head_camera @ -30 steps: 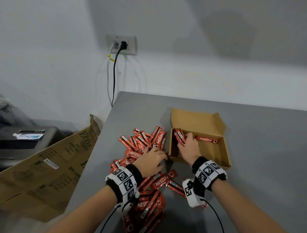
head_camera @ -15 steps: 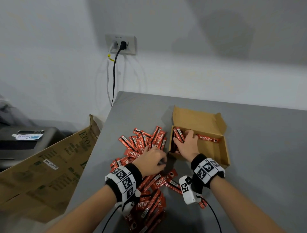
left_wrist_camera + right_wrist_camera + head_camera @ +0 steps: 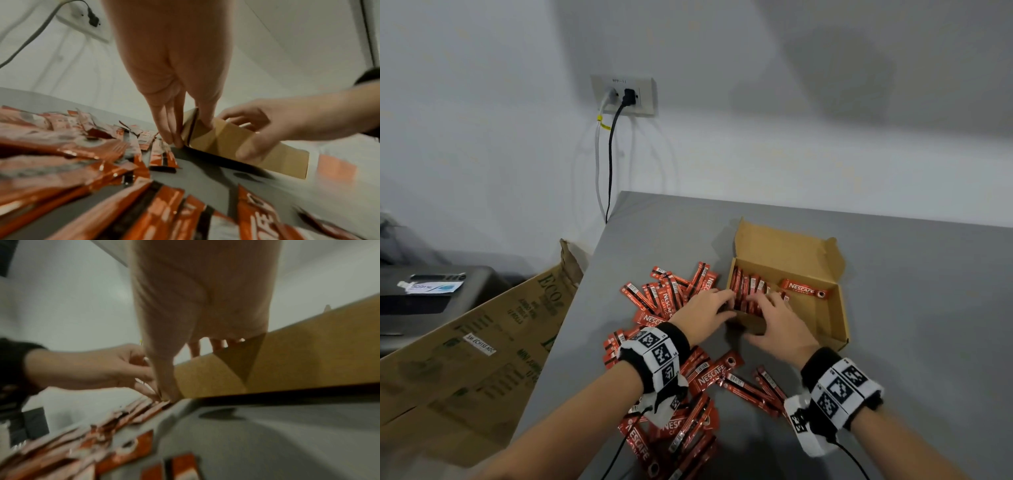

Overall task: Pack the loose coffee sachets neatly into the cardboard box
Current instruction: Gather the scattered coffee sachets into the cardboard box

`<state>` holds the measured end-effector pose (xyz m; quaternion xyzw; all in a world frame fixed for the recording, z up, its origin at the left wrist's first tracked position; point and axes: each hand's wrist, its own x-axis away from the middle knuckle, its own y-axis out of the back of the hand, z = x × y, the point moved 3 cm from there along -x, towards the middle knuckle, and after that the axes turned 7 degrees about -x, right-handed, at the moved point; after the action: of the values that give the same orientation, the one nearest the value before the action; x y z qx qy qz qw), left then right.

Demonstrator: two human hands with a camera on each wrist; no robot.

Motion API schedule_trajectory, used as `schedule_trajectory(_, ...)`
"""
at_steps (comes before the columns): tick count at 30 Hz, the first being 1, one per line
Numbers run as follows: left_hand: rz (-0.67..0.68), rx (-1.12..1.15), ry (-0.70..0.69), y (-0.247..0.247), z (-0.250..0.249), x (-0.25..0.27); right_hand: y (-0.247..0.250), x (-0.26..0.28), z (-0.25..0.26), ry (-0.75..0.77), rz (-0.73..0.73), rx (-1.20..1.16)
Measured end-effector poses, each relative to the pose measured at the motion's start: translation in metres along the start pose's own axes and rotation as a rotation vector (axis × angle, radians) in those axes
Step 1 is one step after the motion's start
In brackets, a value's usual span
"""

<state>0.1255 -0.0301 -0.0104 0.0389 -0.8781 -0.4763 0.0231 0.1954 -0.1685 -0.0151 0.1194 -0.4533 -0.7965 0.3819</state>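
Cardboard box [image 3: 828,322]: shallow, brown, lid flap open and standing at its 12 o'clock edge, flat on the grey top. Inside, a row of red sachets [image 3: 748,291] stands on edge against the 9 o'clock wall; one sachet [image 3: 806,290] lies flat toward 1 o'clock. Loose sachets [image 3: 671,301]: red and black, jumbled and overlapping, spread from the box's 9 o'clock round to 7 o'clock.

A grey worktop [image 3: 893,308] meets a white wall. At eleven o'clock a wall socket [image 3: 624,94] holds a black plug [image 3: 629,97]. At nine o'clock a flattened brown carton [image 3: 482,342] leans beside a dark bin [image 3: 431,301].
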Motion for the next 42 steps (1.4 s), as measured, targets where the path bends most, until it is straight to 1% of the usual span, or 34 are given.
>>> schedule_trajectory(2, -0.032, 0.100, 0.000, -0.001, 0.001, 0.002, -0.001, 0.004, -0.007, 0.069, -0.047, 0.020)
schedule_trajectory(4, -0.027, 0.174, 0.065, -0.004, 0.005, 0.005, 0.002, 0.007, -0.013, 0.100, -0.101, -0.022)
schedule_trajectory(5, -0.002, 0.136, 0.097, -0.006, 0.008, 0.006, 0.003, 0.008, -0.015, 0.111, -0.121, -0.025)
schedule_trajectory(6, 0.033, 0.032, 0.097, -0.009, 0.010, 0.008, 0.004, 0.010, -0.016, 0.123, -0.132, -0.027)
schedule_trajectory(7, 0.075, -0.114, 0.067, -0.013, 0.011, 0.008, 0.006, 0.011, -0.018, 0.140, -0.140, -0.032)
schedule_trajectory(9, 0.157, -0.370, -0.040, -0.022, 0.009, 0.008, 0.008, 0.015, -0.019, 0.168, -0.146, -0.030)
schedule_trajectory(10, 0.204, -0.443, -0.062, -0.026, 0.009, 0.008, 0.009, 0.017, -0.019, 0.179, -0.142, -0.024)
schedule_trajectory(13, 0.346, -0.626, -0.053, -0.038, 0.012, 0.004, 0.009, 0.023, -0.020, 0.210, -0.097, -0.038)
schedule_trajectory(15, 0.396, -0.696, -0.049, -0.041, 0.015, 0.002, 0.009, 0.027, -0.020, 0.240, -0.051, -0.048)
schedule_trajectory(18, 0.455, -0.728, -0.065, -0.032, 0.021, 0.003, 0.008, 0.033, -0.019, 0.262, 0.006, -0.037)
schedule_trajectory(20, 0.487, -0.737, -0.079, -0.022, 0.023, 0.006, 0.006, 0.035, -0.015, 0.288, 0.014, -0.030)
schedule_trajectory(23, 0.511, -0.731, -0.062, -0.010, 0.023, 0.012, -0.002, 0.033, -0.007, 0.321, 0.023, -0.025)
schedule_trajectory(25, 0.470, -0.631, -0.052, -0.006, 0.020, 0.015, -0.008, 0.030, -0.004, 0.322, 0.042, -0.028)
schedule_trajectory(27, 0.300, -0.510, -0.039, 0.000, 0.018, 0.014, -0.013, 0.027, -0.002, 0.307, 0.071, -0.009)
schedule_trajectory(29, 0.107, -0.550, 0.018, 0.011, 0.020, 0.010, -0.016, 0.023, 0.000, 0.292, 0.083, 0.006)
schedule_trajectory(30, 0.043, -0.590, 0.071, 0.015, 0.023, 0.008, -0.016, 0.021, 0.001, 0.288, 0.087, 0.005)
schedule_trajectory(31, 0.016, -0.612, 0.134, 0.018, 0.027, 0.006, -0.016, 0.019, 0.003, 0.282, 0.092, 0.004)
schedule_trajectory(33, 0.061, -0.590, 0.248, 0.020, 0.035, 0.005, -0.017, 0.016, 0.003, 0.269, 0.099, 0.005)
schedule_trajectory(35, 0.153, -0.554, 0.302, 0.015, 0.042, 0.003, -0.017, 0.016, 0.004, 0.253, 0.087, 0.039)
schedule_trajectory(36, 0.174, -0.559, 0.310, 0.012, 0.045, 0.002, -0.016, 0.018, 0.006, 0.252, 0.059, 0.078)
schedule_trajectory(39, 0.117, -0.573, 0.292, 0.008, 0.045, 0.000, -0.015, 0.025, 0.018, 0.348, -0.092, 0.188)
schedule_trajectory(40, 0.096, -0.573, 0.282, 0.008, 0.044, 0.000, -0.017, 0.028, 0.024, 0.396, -0.114, 0.192)
schedule_trajectory(42, 0.090, -0.552, 0.284, 0.008, 0.043, 0.000, -0.024, 0.032, 0.032, 0.438, -0.073, 0.157)
